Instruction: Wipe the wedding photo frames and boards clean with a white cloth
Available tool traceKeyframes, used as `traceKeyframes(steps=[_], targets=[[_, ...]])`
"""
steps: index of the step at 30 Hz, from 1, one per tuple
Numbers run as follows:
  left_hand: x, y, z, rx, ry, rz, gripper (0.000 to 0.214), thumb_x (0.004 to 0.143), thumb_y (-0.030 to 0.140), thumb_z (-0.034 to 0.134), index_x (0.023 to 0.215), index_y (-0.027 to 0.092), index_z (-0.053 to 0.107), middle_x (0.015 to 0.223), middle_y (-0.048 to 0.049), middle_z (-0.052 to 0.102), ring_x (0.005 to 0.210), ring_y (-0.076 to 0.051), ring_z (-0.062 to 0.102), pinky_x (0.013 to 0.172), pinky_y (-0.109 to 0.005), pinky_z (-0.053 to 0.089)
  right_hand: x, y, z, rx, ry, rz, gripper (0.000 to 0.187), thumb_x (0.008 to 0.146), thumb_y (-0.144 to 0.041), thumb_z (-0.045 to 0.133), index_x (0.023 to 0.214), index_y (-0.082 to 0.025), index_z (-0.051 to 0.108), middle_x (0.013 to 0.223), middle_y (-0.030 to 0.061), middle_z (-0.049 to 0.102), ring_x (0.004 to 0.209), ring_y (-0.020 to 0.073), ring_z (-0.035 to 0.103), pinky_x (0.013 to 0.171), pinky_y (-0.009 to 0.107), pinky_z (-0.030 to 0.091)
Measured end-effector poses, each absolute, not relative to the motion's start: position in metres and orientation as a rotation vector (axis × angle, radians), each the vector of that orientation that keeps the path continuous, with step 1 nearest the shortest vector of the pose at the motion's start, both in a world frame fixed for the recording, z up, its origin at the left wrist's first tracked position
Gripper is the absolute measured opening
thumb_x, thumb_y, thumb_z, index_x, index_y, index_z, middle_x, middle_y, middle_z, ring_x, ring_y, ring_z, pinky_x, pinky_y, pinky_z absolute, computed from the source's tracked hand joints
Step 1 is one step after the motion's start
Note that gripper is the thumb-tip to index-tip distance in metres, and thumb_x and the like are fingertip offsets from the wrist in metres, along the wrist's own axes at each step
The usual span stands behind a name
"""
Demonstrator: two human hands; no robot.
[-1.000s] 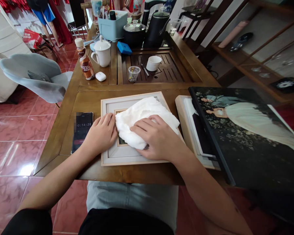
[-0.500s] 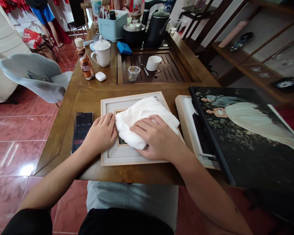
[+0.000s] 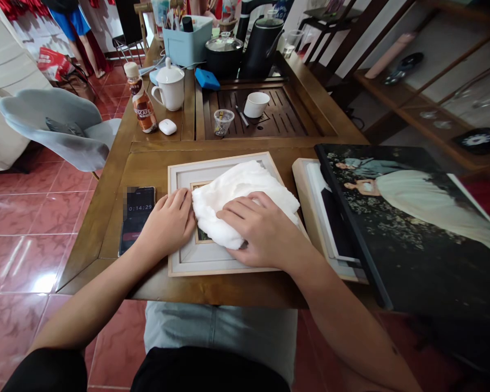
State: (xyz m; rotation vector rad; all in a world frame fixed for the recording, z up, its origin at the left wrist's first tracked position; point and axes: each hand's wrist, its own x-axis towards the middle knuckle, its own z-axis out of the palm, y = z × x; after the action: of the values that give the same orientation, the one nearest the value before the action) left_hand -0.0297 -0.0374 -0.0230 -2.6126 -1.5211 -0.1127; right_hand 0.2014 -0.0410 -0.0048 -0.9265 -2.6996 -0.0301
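A pale wooden picture frame point(image 3: 175, 265) lies flat near the table's front edge, a small picture partly showing at its middle. Over much of it spreads a thick wad of white cotton point(image 3: 228, 188). My right hand point(image 3: 255, 228) grips the cotton's near right part, fingers curved on top and thumb at the lower edge. On the frame's left side rests my left hand point(image 3: 172, 220), its fingers laid down close together at the cotton's left edge and holding nothing. A phone point(image 3: 138, 212) with a running timer lies beside my left hand.
At right, a large photo panel point(image 3: 416, 218) leans across another frame point(image 3: 304, 201). Farther back are a bottle point(image 3: 142, 106), a lidded white mug point(image 3: 171, 90), an earbud case point(image 3: 167, 127), a small plastic cup point(image 3: 223, 123), a white cup point(image 3: 256, 105) and a black kettle point(image 3: 263, 49).
The phone's timer has gone from 14:28 to 14:29. Both hands and the cotton look unmoved.
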Motion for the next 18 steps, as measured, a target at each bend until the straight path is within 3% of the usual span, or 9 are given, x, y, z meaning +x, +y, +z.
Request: traceKeyframes(steps=[18], targets=[[-0.0299,-0.0381,-0.022,-2.624,-1.548,-0.111,0.049,0.104,0.026,0.033,0.144,0.004,0.05,0.146,-0.0229,0.056,0.133,-0.032,0.058,0.111,-0.045,0.047,0.2009,-0.0411,-0.0031,-0.972,-2.706,-0.045,0.032,0.083,-0.031,0.066,0.108,-0.013,0.068,0.104,0.0118,0.071,0.098,0.0297,0.062,0.092,0.042,0.036]])
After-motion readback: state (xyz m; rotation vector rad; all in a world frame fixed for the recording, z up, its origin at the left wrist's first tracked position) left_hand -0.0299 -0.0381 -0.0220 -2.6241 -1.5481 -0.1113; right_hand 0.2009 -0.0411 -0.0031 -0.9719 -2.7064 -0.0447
